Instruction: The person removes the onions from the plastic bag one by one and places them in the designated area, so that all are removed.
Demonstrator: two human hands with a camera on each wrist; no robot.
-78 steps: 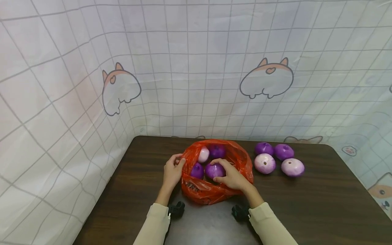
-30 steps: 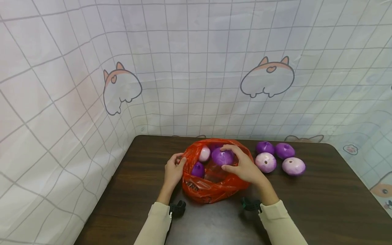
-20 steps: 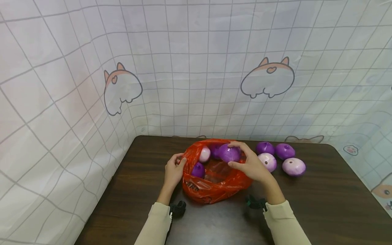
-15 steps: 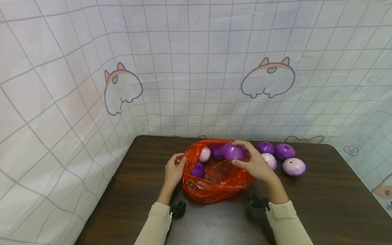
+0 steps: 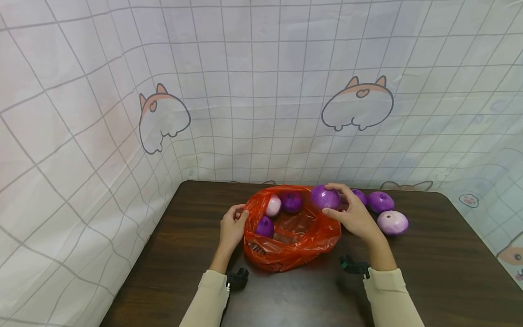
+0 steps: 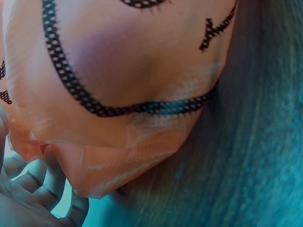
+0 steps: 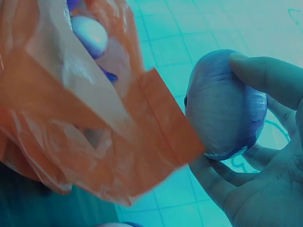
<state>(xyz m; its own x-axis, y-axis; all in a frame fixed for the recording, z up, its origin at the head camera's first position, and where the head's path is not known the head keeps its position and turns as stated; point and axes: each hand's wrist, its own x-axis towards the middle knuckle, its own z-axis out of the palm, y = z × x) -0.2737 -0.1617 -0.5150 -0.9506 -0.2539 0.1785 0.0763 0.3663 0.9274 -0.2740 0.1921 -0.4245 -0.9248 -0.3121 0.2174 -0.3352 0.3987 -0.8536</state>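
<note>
A red plastic bag [image 5: 282, 262] stands on the table with its mouth wide, three onions showing inside: a pale onion [image 5: 273, 206] and two purple ones. My left hand [image 5: 232, 230] pinches the bag's left rim; in the left wrist view, curled fingers [image 6: 54, 182] meet the bag's edge. My right hand [image 5: 356, 219] holds a purple onion [image 5: 324, 197] over the bag's right rim, thumb on one side and fingers on the other. In the right wrist view this onion [image 7: 225, 106] is just outside the bag [image 7: 156, 118].
To the right of the bag, a pale onion [image 5: 392, 223] and a purple onion [image 5: 381, 202] lie on the dark wooden table [image 5: 445, 272]. Another purple onion [image 5: 359, 196] is partly covered by my right hand. A gridded cloth [image 5: 261, 113] hangs behind the table.
My right hand has lifted the purple onion from inside the bag and carried it right, over the rim. It now covers one of the pale onions outside. My left hand stays put.
</note>
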